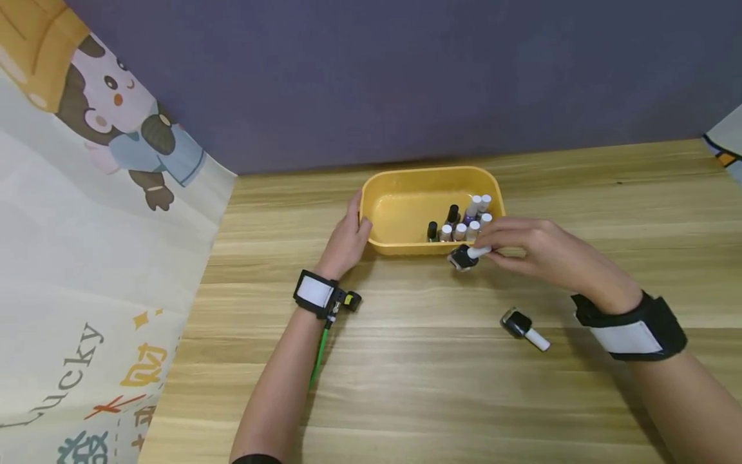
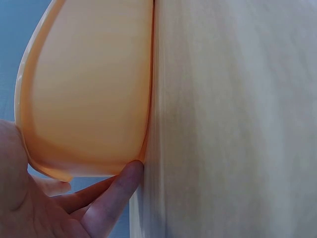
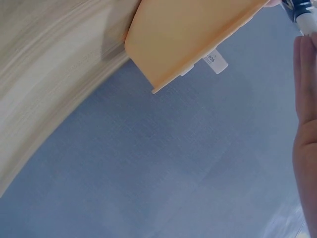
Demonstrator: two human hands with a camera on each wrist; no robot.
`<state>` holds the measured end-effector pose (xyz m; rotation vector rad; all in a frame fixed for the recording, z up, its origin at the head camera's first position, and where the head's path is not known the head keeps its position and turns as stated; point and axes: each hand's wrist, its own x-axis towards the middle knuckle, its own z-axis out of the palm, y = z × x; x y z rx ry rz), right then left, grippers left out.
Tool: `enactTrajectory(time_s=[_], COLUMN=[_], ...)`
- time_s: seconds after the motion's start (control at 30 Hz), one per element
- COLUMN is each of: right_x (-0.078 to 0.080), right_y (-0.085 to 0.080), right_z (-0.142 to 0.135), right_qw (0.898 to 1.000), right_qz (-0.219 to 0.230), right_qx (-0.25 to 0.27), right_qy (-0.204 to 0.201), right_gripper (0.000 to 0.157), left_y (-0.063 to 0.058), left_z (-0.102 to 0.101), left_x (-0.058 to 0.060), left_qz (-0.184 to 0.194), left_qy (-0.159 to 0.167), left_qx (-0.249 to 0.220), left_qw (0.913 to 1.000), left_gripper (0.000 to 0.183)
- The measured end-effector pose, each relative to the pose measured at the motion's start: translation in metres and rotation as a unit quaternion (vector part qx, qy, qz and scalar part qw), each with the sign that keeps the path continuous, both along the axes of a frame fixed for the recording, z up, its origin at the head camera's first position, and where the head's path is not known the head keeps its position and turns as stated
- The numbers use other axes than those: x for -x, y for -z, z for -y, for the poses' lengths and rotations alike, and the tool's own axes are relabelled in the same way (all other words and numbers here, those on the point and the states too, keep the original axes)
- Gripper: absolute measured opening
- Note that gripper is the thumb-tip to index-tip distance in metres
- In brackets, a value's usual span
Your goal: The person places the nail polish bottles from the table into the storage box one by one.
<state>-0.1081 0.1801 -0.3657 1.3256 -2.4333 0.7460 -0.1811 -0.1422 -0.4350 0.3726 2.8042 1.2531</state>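
A yellow plastic container point(image 1: 400, 249) stands toward the back of the table, with several small nail polish bottles point(image 1: 460, 232) in its right part, mostly white-capped, some black-capped. My left hand point(image 1: 346, 241) holds the container's left end; its fingers point(image 2: 116, 196) lie against the end wall in the left wrist view. Between thumb and fingers, my right hand point(image 1: 536, 251) pinches the white cap of a dark nail polish bottle point(image 1: 462, 258), just in front of the container's near rim. Another dark nail polish bottle point(image 1: 516, 323) with a white cap lies on its side nearer me.
The wood-grain table point(image 1: 406, 374) reaches back to a dark blue-grey wall panel point(image 1: 406, 77). A white sheet printed with a cartoon figure point(image 1: 133, 129) borders the left side. A green cord point(image 1: 319, 357) runs along my left forearm from the wrist strap.
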Motion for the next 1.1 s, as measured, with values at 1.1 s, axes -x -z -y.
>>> enactTrajectory(time_s=[1.1], right_x=[0.009], right_y=[0.0], right_z=[0.012], right_qw=[0.999], right_qz=[-0.014], right_qx=[0.031], right_qy=[0.041], right_gripper=[0.034], left_y=[0.003], left_z=[0.001], left_x=[0.002], left_qz=[-0.012], left_qy=[0.008], left_qx=[-0.007], left_qw=[0.9999], left_gripper=[0.058])
